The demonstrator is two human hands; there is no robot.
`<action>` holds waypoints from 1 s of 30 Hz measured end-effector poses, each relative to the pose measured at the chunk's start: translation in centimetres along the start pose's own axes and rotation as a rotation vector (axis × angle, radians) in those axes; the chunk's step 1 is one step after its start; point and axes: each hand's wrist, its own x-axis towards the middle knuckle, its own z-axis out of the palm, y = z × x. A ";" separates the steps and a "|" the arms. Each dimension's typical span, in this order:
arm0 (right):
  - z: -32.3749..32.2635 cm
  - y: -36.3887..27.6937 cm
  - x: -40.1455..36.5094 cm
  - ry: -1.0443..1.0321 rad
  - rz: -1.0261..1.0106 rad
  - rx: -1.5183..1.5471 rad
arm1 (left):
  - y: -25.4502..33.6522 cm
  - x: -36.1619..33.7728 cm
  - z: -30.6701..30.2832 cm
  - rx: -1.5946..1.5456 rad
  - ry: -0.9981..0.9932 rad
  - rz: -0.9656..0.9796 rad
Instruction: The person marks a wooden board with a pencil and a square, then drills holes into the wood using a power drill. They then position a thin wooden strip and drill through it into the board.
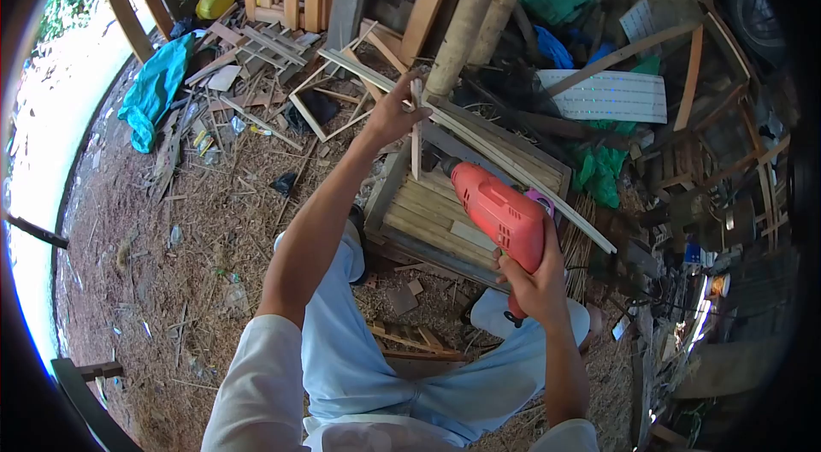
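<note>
Head view shows the left hand [397, 117] with its grip closed, thumb and fingers pinching a narrow wooden strip [416, 140] held roughly upright above the slatted desk [428, 219]. The right hand [535, 283] has its grip wrapped around the handle of a red drill [505, 217], whose nose points at the strip's lower part; whether the bit touches the wood, I cannot tell.

Long thin battens [530, 183] cross the desk on a slant just beyond the drill, reaching past its right edge, and lie close to both tools of the work. Bamboo poles [469, 20] stand behind the strip, a small wooden frame [318, 114] lies to its left, and a white panel [611, 95] sits farther right.

The desk's near edge faces the person's knees, with the right forearm passing beside it. Widest room is leftward, over the ground [171, 255] strewn with shavings and scraps; the right side is crowded with curved wood pieces [691, 80].
</note>
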 end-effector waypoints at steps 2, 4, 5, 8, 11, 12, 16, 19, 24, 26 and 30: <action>-1.4 -0.5 -0.3 -0.035 0.063 0.185 | 0.3 0.0 -0.1 -0.134 -0.047 -0.103; -2.9 -0.4 0.1 -0.028 0.048 0.182 | 0.2 0.7 -0.2 -0.478 -0.027 -0.180; -3.4 -0.4 0.3 -0.041 0.044 0.192 | -0.3 1.0 -0.6 -0.512 0.005 -0.180; -4.8 -0.9 1.7 -0.016 0.000 0.220 | 0.9 0.3 -0.9 -0.713 0.115 -0.152; -5.9 -1.3 2.7 -0.042 -0.087 0.344 | 0.9 -0.7 -0.7 -0.856 0.118 -0.199; -6.0 -1.7 2.6 -0.033 -0.089 0.374 | 1.1 -1.0 -0.6 -0.896 0.124 -0.201; -5.8 -1.6 1.4 -0.033 -0.090 0.509 | 0.9 -2.7 0.5 -0.884 0.172 -0.204; -5.6 -1.2 0.9 -0.015 -0.039 0.622 | 1.9 -5.5 2.1 -0.793 0.238 -0.243; -7.7 -2.2 3.0 0.082 -0.086 0.411 | 1.7 -9.0 5.2 -0.424 0.316 -0.280; -8.5 -2.5 3.8 0.096 -0.104 0.352 | -0.8 -9.9 6.5 -0.182 0.327 -0.234; -10.5 -3.5 4.2 0.060 -0.120 0.186 | -0.6 -11.6 6.4 -0.087 0.176 -0.115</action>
